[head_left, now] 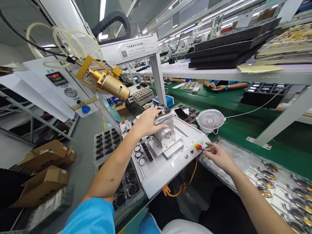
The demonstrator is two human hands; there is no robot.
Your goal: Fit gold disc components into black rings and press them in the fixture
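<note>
My left hand [148,123] lies over the top of a silver metal fixture [168,135] on the white machine bed [158,180]. Its thumb stretches across the fixture's front and the fingers are apart; what lies under the fingertips is partly hidden. My right hand [218,156] is at the machine's front right corner, fingers apart, close to a red emergency stop button [199,147] and a lit green button [202,142]. Several round black rings [138,154] lie on the bed left of the fixture, beside a black strip [147,151].
A gold cylinder head [114,86] hangs from the machine frame above left. A small white fan [211,120] stands behind my right hand. Trays of round parts [265,182] lie right, and ring trays [130,182] left. A co-worker's hands [216,87] show across the bench.
</note>
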